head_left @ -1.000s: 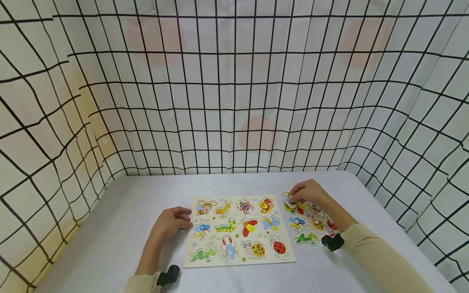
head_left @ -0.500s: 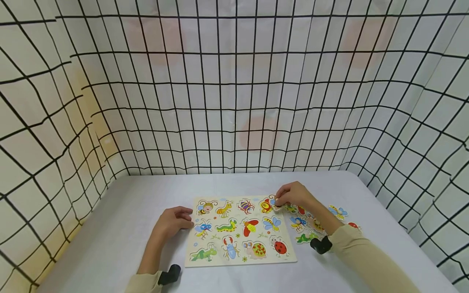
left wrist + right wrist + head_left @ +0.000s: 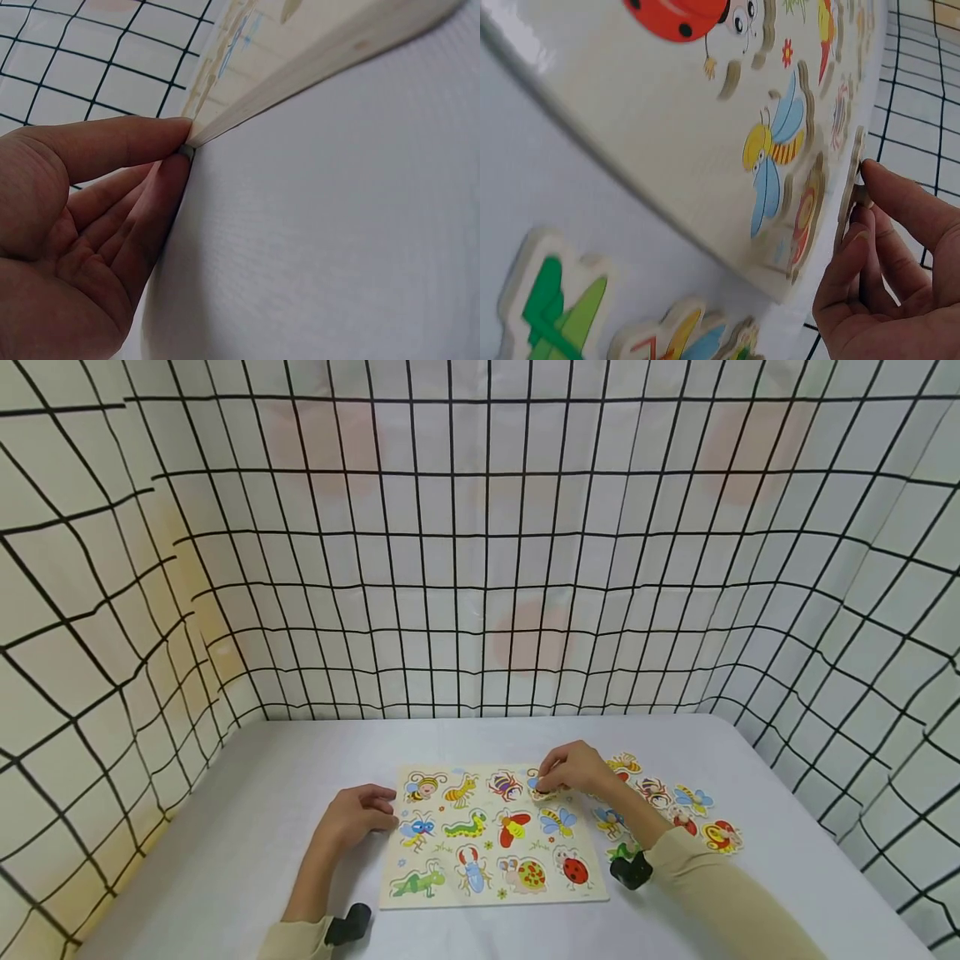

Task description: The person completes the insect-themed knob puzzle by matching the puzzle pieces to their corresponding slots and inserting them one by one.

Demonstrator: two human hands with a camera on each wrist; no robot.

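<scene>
A pale wooden puzzle board [image 3: 555, 897] with printed insects lies flat on the table. My left hand [image 3: 352, 817] rests at its left side, thumb and fingertips touching the edge, fingers relaxed. Over the board's far right corner, my right hand [image 3: 577, 768] pinches a bee puzzle piece. That bee piece [image 3: 847, 195] appears edge-on in the right wrist view, held by its small knob between thumb and fingers. It is just off the recess with the red and yellow butterfly picture [image 3: 804, 214]. Most of its face is hidden by the hand in the head view.
Right of the board lie several loose pieces, among them a dragonfly [image 3: 693, 797], a red and yellow butterfly piece [image 3: 722, 836], a spider [image 3: 654, 792] and a green grasshopper [image 3: 555, 315]. Black-lined white netting [image 3: 480, 560] surrounds the table's back and sides.
My right hand has carried the bee piece left from the loose pieces to over the board's far right corner. More loose pieces show behind it. My left hand stays at the board's edge.
</scene>
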